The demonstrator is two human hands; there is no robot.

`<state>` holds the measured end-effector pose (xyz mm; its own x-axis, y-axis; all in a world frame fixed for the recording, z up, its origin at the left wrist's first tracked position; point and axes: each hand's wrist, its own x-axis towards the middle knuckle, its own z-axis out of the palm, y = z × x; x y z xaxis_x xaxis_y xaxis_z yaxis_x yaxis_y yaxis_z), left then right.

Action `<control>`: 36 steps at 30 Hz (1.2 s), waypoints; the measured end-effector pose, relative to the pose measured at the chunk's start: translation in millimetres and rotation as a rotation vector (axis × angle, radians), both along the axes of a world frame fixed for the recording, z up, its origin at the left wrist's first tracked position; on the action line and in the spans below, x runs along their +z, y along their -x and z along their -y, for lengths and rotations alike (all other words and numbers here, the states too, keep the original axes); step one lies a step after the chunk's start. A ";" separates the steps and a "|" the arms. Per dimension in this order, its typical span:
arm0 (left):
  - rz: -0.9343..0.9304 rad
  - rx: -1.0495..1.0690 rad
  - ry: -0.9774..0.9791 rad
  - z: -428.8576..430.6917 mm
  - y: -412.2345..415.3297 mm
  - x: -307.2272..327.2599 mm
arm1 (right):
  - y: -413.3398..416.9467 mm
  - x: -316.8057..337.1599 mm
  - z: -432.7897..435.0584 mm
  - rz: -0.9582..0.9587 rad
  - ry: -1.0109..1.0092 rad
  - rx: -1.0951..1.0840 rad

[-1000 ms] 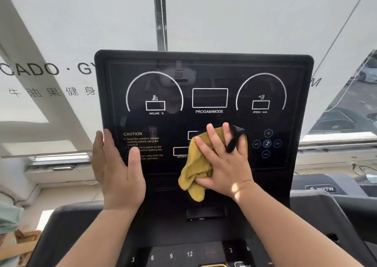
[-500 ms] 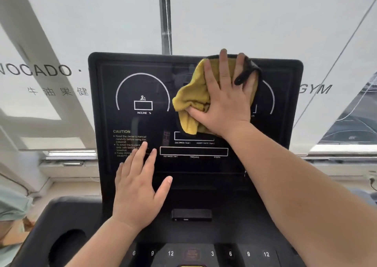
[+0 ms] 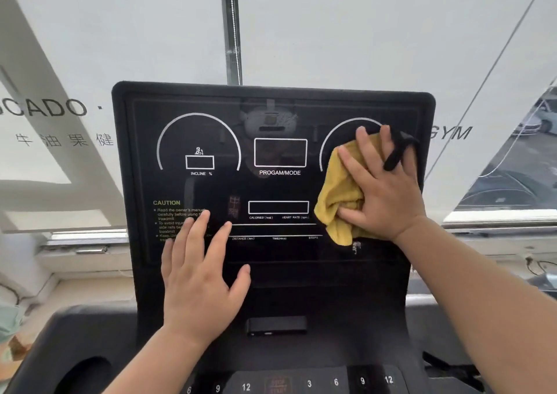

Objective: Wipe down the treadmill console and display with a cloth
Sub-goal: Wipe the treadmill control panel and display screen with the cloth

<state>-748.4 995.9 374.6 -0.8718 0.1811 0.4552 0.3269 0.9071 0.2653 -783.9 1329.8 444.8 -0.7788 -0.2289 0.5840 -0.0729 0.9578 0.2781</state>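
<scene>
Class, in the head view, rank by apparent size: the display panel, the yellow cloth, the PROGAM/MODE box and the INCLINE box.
Largest to smallest:
1. display panel
2. yellow cloth, partly hidden under the right hand
3. PROGAM/MODE box
4. INCLINE box

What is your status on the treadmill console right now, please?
Right hand pressing yellow cloth flat on display, right-side dial. Left hand open, braced on lower left panel over caution text. Nothing in the way.

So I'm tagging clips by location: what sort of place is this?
Most likely a gym: a treadmill console with incline and program readouts, and "GYM" lettering on the window behind it. The right hand wipes it with a cloth.
</scene>
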 end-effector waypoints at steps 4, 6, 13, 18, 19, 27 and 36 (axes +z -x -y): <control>-0.009 -0.045 -0.016 -10.3 -0.4 5.8 | 28.7 49.1 17.9 -0.012 0.278 -0.199; -0.008 -0.063 -0.010 -13.6 -1.4 5.7 | 39.0 56.0 41.6 -0.021 0.272 -0.212; -0.045 -0.090 0.019 -29.6 -4.2 1.3 | 19.5 -3.3 83.1 0.035 0.026 0.085; -0.073 -0.175 0.097 -51.7 -5.2 6.3 | -21.6 -50.6 27.8 0.052 -0.089 0.165; -0.068 -0.196 0.121 -55.3 -5.8 5.3 | -26.7 -51.3 12.1 0.044 -0.091 0.146; 0.015 -0.194 0.200 -69.8 -7.9 -2.8 | 11.9 42.2 -48.2 -0.006 0.209 -0.090; 0.024 -0.181 0.171 -72.8 -9.4 -0.1 | -10.9 -6.3 -32.4 0.016 0.049 0.096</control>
